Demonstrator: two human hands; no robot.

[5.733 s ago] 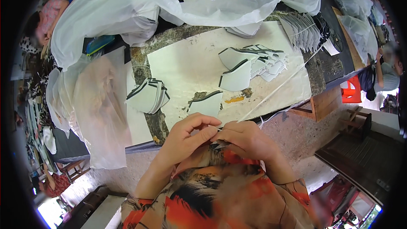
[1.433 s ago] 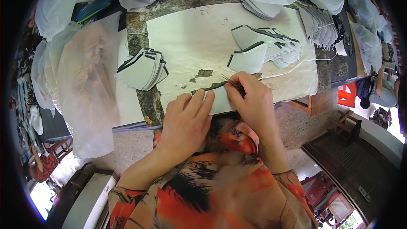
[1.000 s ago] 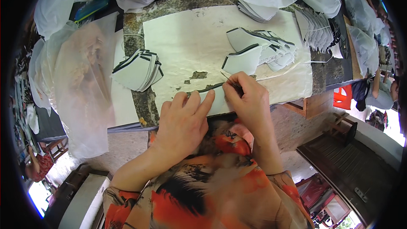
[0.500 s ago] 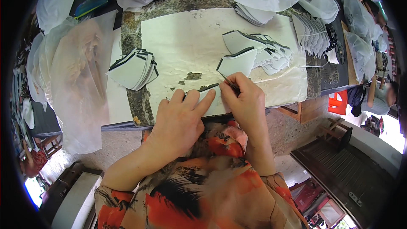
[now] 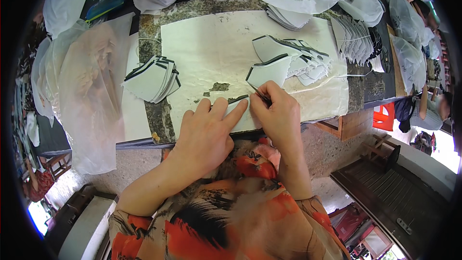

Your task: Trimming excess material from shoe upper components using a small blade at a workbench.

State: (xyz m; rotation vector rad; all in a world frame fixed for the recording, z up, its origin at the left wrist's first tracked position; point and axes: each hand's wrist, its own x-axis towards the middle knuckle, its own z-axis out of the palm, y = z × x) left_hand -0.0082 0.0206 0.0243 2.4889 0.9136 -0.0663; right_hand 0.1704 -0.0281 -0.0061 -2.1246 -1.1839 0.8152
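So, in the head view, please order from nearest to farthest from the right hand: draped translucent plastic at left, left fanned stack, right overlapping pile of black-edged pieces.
1. Overlapping pile, just beyond the right hand.
2. Fanned stack, on the hand's left.
3. Draped translucent plastic, farther left.

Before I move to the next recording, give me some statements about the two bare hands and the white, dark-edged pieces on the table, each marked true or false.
1. The left hand lies on a white piece with a dark upper edge. True.
2. The bare right hand is empty. False: it holds a thin, dark, pointed tool.
3. A fanned stack of white, dark-edged pieces lies left of the left hand. True.
4. The fanned stack lies under the right hand. False: it lies apart from it, farther left.
5. A long, translucent plastic sheet lies left of the fanned stack. True.
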